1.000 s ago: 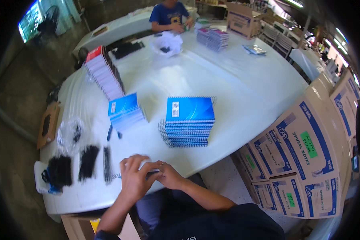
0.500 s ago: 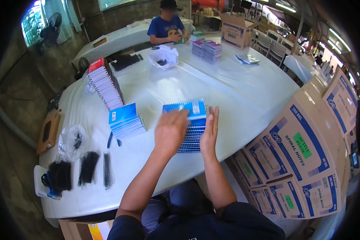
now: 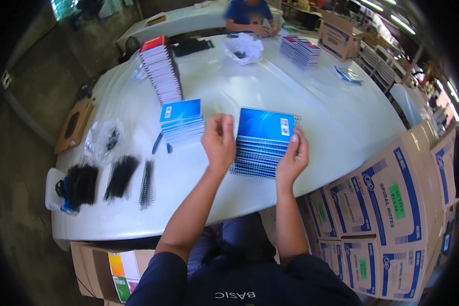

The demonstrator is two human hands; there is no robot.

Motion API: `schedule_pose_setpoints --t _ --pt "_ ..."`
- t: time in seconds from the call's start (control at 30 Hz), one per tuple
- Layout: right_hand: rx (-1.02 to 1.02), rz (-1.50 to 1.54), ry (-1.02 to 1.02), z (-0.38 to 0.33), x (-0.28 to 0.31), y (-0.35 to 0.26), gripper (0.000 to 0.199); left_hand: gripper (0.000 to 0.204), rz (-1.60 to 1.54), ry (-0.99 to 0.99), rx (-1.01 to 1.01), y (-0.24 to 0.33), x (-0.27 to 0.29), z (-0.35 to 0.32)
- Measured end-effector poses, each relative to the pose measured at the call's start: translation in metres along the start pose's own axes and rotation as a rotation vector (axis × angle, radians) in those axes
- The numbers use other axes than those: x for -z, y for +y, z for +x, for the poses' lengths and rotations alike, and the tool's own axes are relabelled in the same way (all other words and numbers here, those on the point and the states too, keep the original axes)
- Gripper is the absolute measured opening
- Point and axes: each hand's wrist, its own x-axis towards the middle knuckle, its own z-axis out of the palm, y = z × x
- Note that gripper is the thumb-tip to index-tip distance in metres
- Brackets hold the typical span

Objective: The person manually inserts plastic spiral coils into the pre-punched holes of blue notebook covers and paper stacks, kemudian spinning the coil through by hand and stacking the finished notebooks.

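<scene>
A stack of blue spiral notebooks point(image 3: 265, 125) stands in front of me, its lower covers fanned toward me. My right hand point(image 3: 294, 158) is at its right side, thumb against the edge and fingers curled round the corner. Loops of wire point(image 3: 297, 120) stick out at the top right corner just above these fingers. To the left of the stack, my left hand point(image 3: 220, 144) is raised with fingers curled and thumb pressed to them; anything inside is hidden. Farther left sits a second stack of blue notebooks point(image 3: 181, 111), with blue-handled pliers point(image 3: 157, 143) next to it.
A tall red-topped notebook stack point(image 3: 155, 43) stands behind. Black spiral coils point(image 3: 121, 176) and a clear plastic bag point(image 3: 103, 143) lie at the left. A white bag point(image 3: 244, 49) and purple notebooks point(image 3: 306, 55) are farther off, near a co-worker point(image 3: 249, 13). Cartons point(image 3: 387, 194) are piled at right.
My left hand has come off the top of the stack to its left and its fingers have curled. My right hand has gone from flat to curled at the edge. The view has shifted.
</scene>
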Motion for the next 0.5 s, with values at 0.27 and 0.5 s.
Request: schedule_pose_setpoints --t 0.27,0.5 --pt "0.523 0.007 -0.041 -0.071 -0.004 -0.038 0.038 0.030 1.108 -0.205 -0.498 -0.088 0.127 0.081" --pt "-0.067 0.110 -0.728 -0.132 -0.025 -0.029 0.062 0.024 1.007 -0.751 -0.403 -0.025 0.195 0.001"
